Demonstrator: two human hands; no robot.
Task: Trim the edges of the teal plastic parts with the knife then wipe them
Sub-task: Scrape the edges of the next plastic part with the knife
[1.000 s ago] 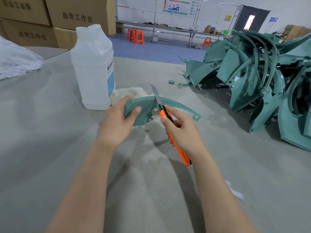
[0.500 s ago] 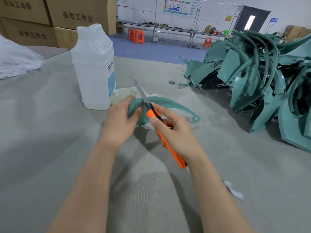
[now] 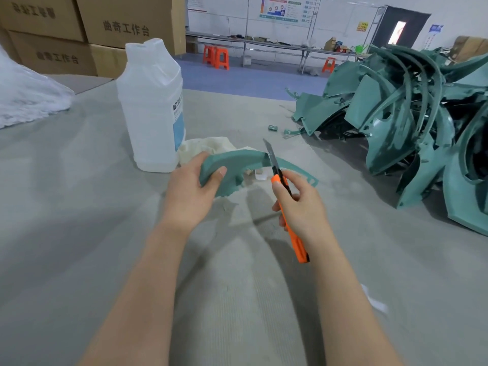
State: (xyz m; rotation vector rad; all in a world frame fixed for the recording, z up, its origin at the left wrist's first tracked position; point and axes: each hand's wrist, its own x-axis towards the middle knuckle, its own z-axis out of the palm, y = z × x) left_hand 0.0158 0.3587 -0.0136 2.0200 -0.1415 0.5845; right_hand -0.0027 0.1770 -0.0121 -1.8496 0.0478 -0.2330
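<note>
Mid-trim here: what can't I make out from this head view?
- Curved teal plastic part: near end hidden under the left hand.
- Orange snap-off knife: mid handle covered by the right hand.
- White plastic jug: label turned away, text partly readable.
- Cream cloth: mostly behind jug and part.

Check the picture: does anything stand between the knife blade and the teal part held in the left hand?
Nothing visible. The knife blade already meets the upper edge of the teal part, gripped by the left hand.
</note>
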